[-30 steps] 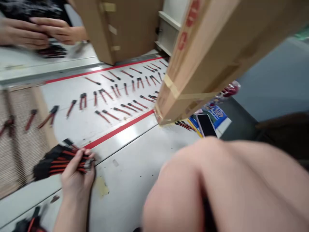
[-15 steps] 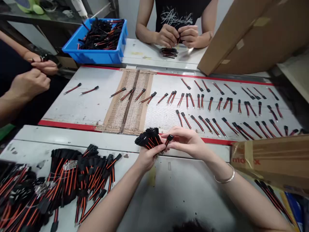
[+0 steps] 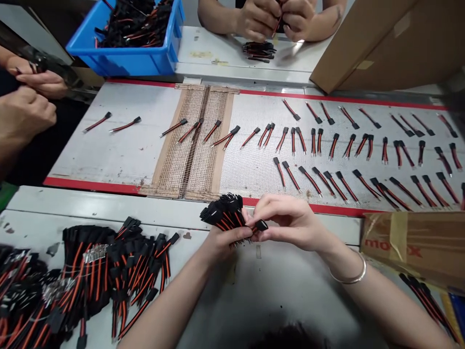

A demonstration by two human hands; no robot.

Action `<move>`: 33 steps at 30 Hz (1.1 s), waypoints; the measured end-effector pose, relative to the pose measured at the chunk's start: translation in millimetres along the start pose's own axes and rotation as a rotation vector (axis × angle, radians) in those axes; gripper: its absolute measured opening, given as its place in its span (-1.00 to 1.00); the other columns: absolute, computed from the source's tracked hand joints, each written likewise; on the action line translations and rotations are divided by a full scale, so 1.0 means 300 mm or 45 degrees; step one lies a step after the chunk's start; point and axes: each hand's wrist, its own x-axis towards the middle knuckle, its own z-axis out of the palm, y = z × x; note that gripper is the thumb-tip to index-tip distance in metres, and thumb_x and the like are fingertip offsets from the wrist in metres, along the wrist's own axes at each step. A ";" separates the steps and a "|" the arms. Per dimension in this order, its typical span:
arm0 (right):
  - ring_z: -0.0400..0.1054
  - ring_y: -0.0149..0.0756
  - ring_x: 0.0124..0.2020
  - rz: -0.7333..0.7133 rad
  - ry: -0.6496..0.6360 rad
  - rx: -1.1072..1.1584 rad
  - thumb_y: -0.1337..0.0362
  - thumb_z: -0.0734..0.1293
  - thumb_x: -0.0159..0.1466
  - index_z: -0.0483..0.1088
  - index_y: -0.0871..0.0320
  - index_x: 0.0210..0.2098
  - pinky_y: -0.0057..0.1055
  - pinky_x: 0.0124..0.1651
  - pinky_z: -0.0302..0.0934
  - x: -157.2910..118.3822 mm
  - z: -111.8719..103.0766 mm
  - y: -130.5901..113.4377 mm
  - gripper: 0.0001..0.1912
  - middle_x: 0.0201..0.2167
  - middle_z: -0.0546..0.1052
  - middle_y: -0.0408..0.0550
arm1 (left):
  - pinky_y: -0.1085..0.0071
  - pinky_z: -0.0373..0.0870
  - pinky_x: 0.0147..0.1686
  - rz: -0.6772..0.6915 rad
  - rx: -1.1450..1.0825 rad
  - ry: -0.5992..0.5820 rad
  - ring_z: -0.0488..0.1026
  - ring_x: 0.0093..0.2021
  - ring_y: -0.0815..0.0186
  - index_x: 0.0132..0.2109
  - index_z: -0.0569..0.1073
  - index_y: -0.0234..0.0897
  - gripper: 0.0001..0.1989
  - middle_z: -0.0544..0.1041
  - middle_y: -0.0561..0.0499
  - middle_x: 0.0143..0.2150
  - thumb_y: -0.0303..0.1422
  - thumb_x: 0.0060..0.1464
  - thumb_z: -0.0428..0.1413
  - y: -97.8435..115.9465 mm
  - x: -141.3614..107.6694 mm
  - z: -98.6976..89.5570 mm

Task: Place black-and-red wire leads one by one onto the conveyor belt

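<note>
My left hand is closed round a thick bundle of short black and red-orange cables, their black connectors fanned out at the top. Close against it on the right, my right hand pinches a single cable, its black connector pointing right. Its wires run back toward the bundle between my fingertips. Both hands are over the near edge of the white bench. Beyond them, rows of similar cables lie on a mesh belt with red edges.
Heaped cables cover the bench at the left. A blue bin of cables stands at the back left. Cardboard boxes are at the right. One person's hands work across the belt; another's are at the left.
The view has shifted, so the bin, belt and far person appear higher and larger. The single cable's connector has tilted down to the right, with my right hand still pinching it.
</note>
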 end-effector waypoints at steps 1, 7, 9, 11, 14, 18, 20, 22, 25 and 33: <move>0.48 -0.36 -0.28 -0.015 0.005 -0.018 0.30 0.48 0.29 0.61 0.11 -0.12 -0.39 -0.21 0.45 0.001 0.000 -0.002 -0.84 -0.28 0.60 -0.03 | 0.35 0.39 -0.39 -0.012 -0.011 -0.007 0.46 -0.46 0.29 -0.39 0.44 -0.27 -0.64 0.46 0.06 -0.51 -0.21 -0.18 0.43 0.000 0.000 0.001; 0.48 -0.37 -0.30 -0.041 0.035 -0.049 0.27 0.46 0.32 0.60 0.15 -0.13 -0.44 -0.28 0.45 0.002 0.009 0.000 -0.86 -0.31 0.58 -0.02 | 0.40 0.37 -0.44 -0.004 -0.044 -0.010 0.42 -0.51 0.34 -0.39 0.40 -0.27 -0.60 0.44 0.09 -0.54 -0.21 -0.21 0.45 -0.002 0.003 -0.001; 0.49 -0.41 -0.35 -0.023 0.032 0.017 0.28 0.46 0.32 0.60 0.16 -0.11 -0.47 -0.32 0.47 0.000 0.013 0.005 -0.84 -0.30 0.54 -0.04 | 0.40 0.37 -0.43 0.003 -0.046 -0.042 0.43 -0.51 0.33 -0.37 0.40 -0.27 -0.61 0.45 0.09 -0.54 -0.23 -0.18 0.44 -0.004 0.003 -0.006; 0.52 -0.45 -0.40 -0.003 0.024 0.116 0.32 0.45 0.32 0.59 0.16 -0.08 -0.48 -0.33 0.49 -0.002 0.017 0.009 -0.82 -0.28 0.51 -0.06 | 0.40 0.38 -0.42 0.018 -0.049 -0.076 0.45 -0.50 0.32 -0.35 0.40 -0.28 -0.64 0.47 0.08 -0.55 -0.25 -0.14 0.42 -0.005 0.004 -0.011; 0.54 -0.45 -0.42 0.030 0.016 0.195 0.36 0.45 0.32 0.59 0.15 -0.07 -0.47 -0.32 0.52 -0.002 0.019 0.014 -0.81 -0.26 0.49 -0.07 | 0.41 0.38 -0.42 0.039 -0.056 -0.091 0.45 -0.49 0.33 -0.34 0.39 -0.28 -0.65 0.48 0.08 -0.54 -0.25 -0.11 0.41 -0.005 0.005 -0.015; 0.53 -0.45 -0.44 0.038 0.015 0.187 0.37 0.44 0.32 0.60 0.14 -0.06 -0.46 -0.34 0.51 0.002 0.021 0.014 -0.81 -0.27 0.48 -0.07 | 0.41 0.36 -0.44 0.036 -0.054 -0.091 0.43 -0.51 0.32 -0.34 0.39 -0.28 -0.62 0.46 0.09 -0.56 -0.22 -0.13 0.42 -0.007 0.006 -0.017; 0.51 -0.43 -0.40 0.039 0.014 0.127 0.35 0.46 0.30 0.60 0.14 -0.07 -0.45 -0.33 0.49 0.005 0.024 0.010 -0.80 -0.29 0.50 -0.07 | 0.41 0.36 -0.44 0.038 -0.062 -0.078 0.42 -0.50 0.34 -0.35 0.40 -0.28 -0.62 0.45 0.09 -0.54 -0.22 -0.14 0.42 -0.009 0.004 -0.017; 0.48 -0.40 -0.34 0.047 0.011 0.034 0.34 0.49 0.27 0.61 0.16 -0.14 -0.45 -0.31 0.46 0.008 0.026 0.005 -0.85 -0.32 0.51 -0.06 | 0.43 0.35 -0.43 0.053 -0.072 -0.038 0.42 -0.48 0.36 -0.37 0.40 -0.29 -0.65 0.45 0.09 -0.52 -0.27 -0.14 0.42 -0.010 0.002 -0.015; 0.46 -0.39 -0.35 0.131 0.062 0.019 0.25 0.49 0.28 0.57 0.19 -0.31 -0.44 -0.33 0.42 0.017 0.006 0.006 -0.88 -0.32 0.52 -0.05 | 0.44 0.38 -0.44 0.076 -0.083 0.072 0.45 -0.48 0.36 -0.36 0.42 -0.29 -0.71 0.48 0.07 -0.47 -0.31 -0.11 0.39 -0.008 0.004 -0.003; 0.23 -0.41 -0.52 0.507 0.592 -0.962 0.20 0.42 0.28 0.49 0.20 -0.43 -0.34 -0.33 0.22 0.086 -0.162 0.115 -0.78 -0.48 0.44 -0.10 | 0.44 0.46 -0.39 0.136 0.007 0.338 0.52 -0.46 0.37 -0.33 0.57 -0.33 -0.78 0.54 0.04 -0.40 -0.30 -0.10 0.37 -0.003 0.012 0.020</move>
